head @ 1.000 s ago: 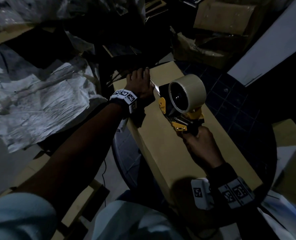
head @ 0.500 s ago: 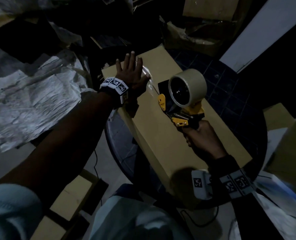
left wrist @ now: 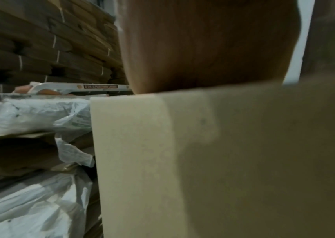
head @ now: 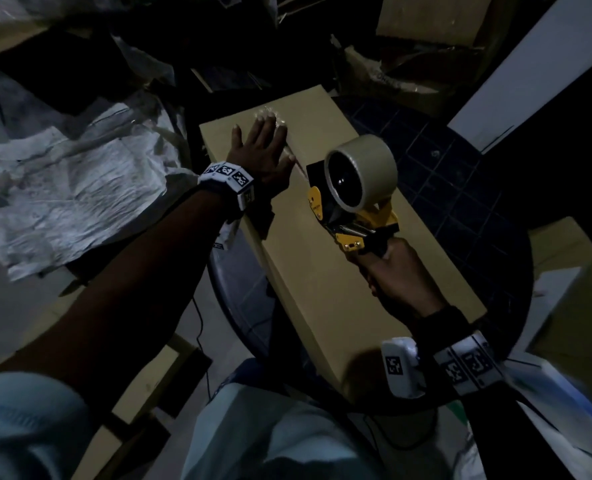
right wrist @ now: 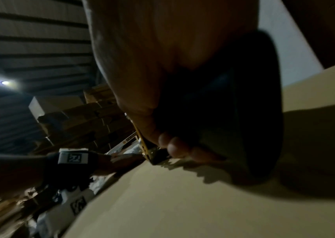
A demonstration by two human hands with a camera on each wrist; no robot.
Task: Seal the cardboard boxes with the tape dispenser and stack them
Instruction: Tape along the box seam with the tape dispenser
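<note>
Cardboard fills the middle of the head view: a long closed box (head: 322, 271) lies flat on a dark round table (head: 516, 271), its far end pointing away from the person. On the far half of the box top the left hand (head: 259, 150) lies palm down with its fingers straight and spread, pressing on a shiny strip of tape (head: 296, 161) that runs back from the fingertips toward the tape dispenser (head: 353, 199). From the left wrist view only the heel of that hand (left wrist: 207, 48) shows, resting on the top edge of the box (left wrist: 223, 161). The dispenser, yellow and black with a pale roll on it, sits on the box top just beside the left hand, nearer the person. The right hand (head: 400, 275) has its fingers curled tightly round the dispenser's handle; the right wrist view shows the fingertips (right wrist: 175, 148) wrapped under the dark handle just above the box top (right wrist: 162, 201). Left of the box lies crumpled whitish sheeting (head: 62, 181), and beyond its far end stand more cardboard boxes (head: 426, 36) in the gloom.
</note>
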